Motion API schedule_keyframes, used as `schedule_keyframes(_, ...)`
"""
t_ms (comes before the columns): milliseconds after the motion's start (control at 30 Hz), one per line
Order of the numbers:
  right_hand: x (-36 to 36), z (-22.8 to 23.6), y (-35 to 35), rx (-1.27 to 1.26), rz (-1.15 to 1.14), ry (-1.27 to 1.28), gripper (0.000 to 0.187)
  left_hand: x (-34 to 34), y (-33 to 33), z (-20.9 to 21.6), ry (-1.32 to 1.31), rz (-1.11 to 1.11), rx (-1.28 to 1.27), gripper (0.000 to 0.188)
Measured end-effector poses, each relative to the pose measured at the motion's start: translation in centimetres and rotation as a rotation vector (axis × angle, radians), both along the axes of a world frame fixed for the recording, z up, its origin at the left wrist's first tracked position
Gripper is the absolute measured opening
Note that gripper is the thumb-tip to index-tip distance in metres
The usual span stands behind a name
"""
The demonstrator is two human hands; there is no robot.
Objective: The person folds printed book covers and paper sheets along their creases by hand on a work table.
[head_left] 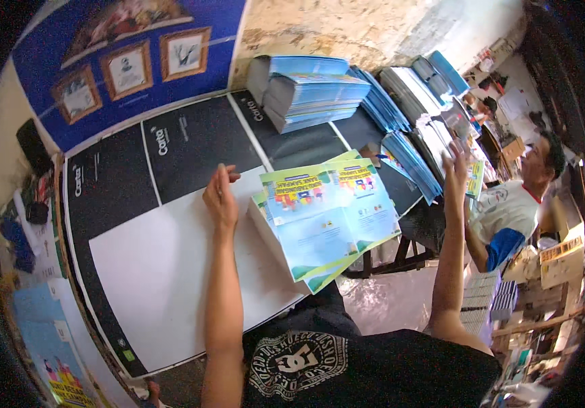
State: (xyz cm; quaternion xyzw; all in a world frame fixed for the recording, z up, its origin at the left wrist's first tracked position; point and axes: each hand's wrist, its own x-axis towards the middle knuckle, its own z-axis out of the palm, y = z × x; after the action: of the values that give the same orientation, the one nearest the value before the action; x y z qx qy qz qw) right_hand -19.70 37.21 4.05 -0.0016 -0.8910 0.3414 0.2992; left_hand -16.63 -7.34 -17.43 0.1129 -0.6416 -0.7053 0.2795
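Note:
A stack of printed sheets [316, 228], light blue and green with yellow lettering and small coloured figures, lies in front of me near the table edge. Its top sheets are fanned slightly askew and overhang the edge. My left hand [220, 198] hovers by the stack's left side, fingers loosely bent and nothing in them. Off to the right of the stack, my right hand [454, 170] is raised with its fingers stretched out, a little blurred, and I see nothing in it. Neither hand touches the sheets.
A large white board [163, 272] lies on the black table covering [190, 153]. Tall piles of blue-covered booklets [320, 92] stand against the wall, with fanned booklets [411, 163] right of them. A co-worker [510, 211] sits at the right, near cardboard boxes [561, 262].

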Motion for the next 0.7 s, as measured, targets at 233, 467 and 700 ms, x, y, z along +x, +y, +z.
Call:
schedule_keyframes(233, 14.4, -13.4, 7.1, -0.371, -0.044, -0.193, 0.044, -0.9, 2.3, -0.2, 0.07, -0.356, 0.157, 0.064)
schedule_keyframes(467, 12.0, -16.0, 2.1, -0.574, 0.04, -0.095, 0.043, 2.0, 4.1, 2.3, -0.078, -0.302, -0.023, 0.069)
schedule_keyframes(700, 5.9, -19.3, -1.6, -0.975, 0.058, 0.123, 0.04, 1.4, 4.7, 0.6, -0.009, -0.085, 0.054, 0.061)
